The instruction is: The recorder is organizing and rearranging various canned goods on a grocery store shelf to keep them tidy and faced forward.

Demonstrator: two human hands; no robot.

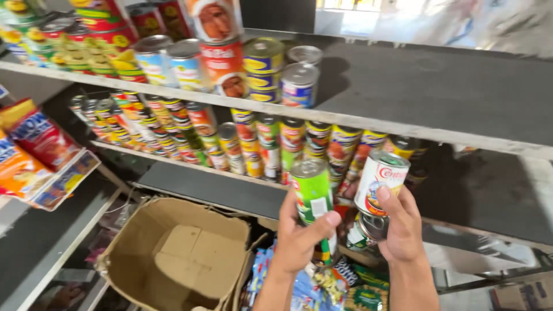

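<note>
My left hand (pixel 299 239) is wrapped round a tall can with a green label (pixel 311 193), held upright below the middle shelf. My right hand (pixel 401 226) grips a shorter can with a white and red label (pixel 380 179), tilted slightly, with a second can (pixel 364 229) tucked underneath it in the same hand. Both hands are close together in front of the stocked middle shelf (pixel 190 164), where rows of colourful cans (pixel 253 144) stand side by side.
The top shelf (pixel 415 124) carries stacked cans (pixel 224 63) on its left half. An open cardboard box (pixel 178 253) stands at lower left. Packets (pixel 322 288) lie under my hands. Bagged goods (pixel 40 150) sit on a rack at the left.
</note>
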